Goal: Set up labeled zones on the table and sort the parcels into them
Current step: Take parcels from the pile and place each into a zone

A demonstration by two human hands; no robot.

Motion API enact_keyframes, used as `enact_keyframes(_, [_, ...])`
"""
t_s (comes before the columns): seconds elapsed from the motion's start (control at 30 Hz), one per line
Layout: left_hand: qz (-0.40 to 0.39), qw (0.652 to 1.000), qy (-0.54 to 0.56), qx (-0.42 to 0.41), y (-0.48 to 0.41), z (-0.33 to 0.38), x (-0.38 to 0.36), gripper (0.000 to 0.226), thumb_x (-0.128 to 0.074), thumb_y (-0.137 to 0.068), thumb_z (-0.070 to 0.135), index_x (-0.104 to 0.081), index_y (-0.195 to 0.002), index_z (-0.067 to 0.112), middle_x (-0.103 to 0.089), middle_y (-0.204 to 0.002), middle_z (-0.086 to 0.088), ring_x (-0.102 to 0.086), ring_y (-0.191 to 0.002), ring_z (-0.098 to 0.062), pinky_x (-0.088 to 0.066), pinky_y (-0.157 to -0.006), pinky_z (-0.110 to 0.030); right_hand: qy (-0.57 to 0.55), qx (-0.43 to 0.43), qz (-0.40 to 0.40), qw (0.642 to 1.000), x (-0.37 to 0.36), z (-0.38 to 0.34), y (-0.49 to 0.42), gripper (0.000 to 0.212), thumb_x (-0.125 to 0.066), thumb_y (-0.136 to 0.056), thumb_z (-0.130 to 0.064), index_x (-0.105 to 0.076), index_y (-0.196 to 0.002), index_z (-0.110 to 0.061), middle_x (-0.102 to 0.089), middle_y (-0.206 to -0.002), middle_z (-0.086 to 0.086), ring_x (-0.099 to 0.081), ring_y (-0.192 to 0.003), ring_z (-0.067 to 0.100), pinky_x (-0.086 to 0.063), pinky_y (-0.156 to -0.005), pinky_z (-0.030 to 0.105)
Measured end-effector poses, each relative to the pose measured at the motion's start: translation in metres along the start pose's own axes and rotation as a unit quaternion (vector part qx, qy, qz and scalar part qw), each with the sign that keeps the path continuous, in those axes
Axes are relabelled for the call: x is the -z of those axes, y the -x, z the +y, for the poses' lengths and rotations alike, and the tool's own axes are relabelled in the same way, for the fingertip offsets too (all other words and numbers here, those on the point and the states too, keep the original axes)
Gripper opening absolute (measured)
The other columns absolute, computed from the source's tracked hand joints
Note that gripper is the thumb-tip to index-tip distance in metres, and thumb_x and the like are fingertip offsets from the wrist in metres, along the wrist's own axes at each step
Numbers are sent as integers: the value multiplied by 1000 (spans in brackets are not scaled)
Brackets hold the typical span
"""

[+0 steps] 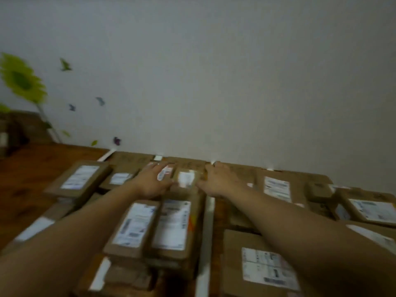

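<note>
Several brown cardboard parcels with white shipping labels cover the wooden table (32, 179). Both arms reach to the far edge by the wall. Between my hands sits a small brown parcel (186, 177) with a white label. My left hand (154, 181) lies against its left side, fingers stretched forward over another labelled parcel. My right hand (218, 179) is against its right side, fingers extended toward the wall. The frame is blurred, so the exact grip is unclear. White tape strips (206, 236) run across the table between groups of parcels.
Two long parcels (154, 228) lie side by side under my left forearm. A large flat parcel (261, 266) lies at the near right, more parcels (368, 209) at the far right. A white wall with flower and butterfly stickers (21, 82) stands behind. Bare wood shows at left.
</note>
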State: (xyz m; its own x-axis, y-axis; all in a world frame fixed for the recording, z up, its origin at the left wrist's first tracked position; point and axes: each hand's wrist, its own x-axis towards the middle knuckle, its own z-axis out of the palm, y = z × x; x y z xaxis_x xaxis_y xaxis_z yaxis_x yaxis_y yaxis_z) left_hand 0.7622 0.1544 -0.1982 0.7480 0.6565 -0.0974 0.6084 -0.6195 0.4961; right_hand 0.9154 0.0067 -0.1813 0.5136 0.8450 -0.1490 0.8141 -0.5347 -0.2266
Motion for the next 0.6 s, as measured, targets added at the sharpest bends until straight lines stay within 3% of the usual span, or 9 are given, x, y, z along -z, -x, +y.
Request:
enact_keyframes(0.13, [38, 997, -17, 61, 54, -128, 78, 79, -57, -85, 52, -25, -148, 16, -21, -155, -6, -19, -144, -23, -17, -117, -35, -14, 58, -16, 998, -14, -131, -15, 73, -45, -93, -57, -30, -149, -14, -32, -152, 14, -34, -136, 33, -31, -108, 36])
enact_keyframes(0.23, [56, 993, -34, 102, 95, -217, 138, 87, -52, -80, 63, -23, -149, 18, -20, -156, -10, -16, -144, -27, -17, -117, -36, -37, 64, -22, 997, -26, -227, -28, 76, -48, -90, -60, -31, -148, -14, -33, -151, 15, -37, -134, 34, -35, -107, 38])
enact_keyframes(0.3, [70, 987, -35, 143, 121, -269, 173, 79, -55, -86, 54, -22, -149, 20, -18, -157, -12, -13, -145, -28, -16, -117, -36, -27, 88, -21, 996, -33, -286, -34, 71, -46, -90, -59, -35, -145, -15, -38, -147, 15, -39, -132, 33, -36, -104, 37])
enact_keyframes(0.6, [134, 952, 86, 262, 171, -439, 283, 76, -57, -86, 51, -20, -149, 30, -11, -159, -3, -10, -146, -26, -19, -117, -45, -6, 166, -52, 985, -63, -505, -105, 86, -40, -86, -72, -22, -152, -20, -23, -155, 13, -30, -138, 37, -34, -109, 46])
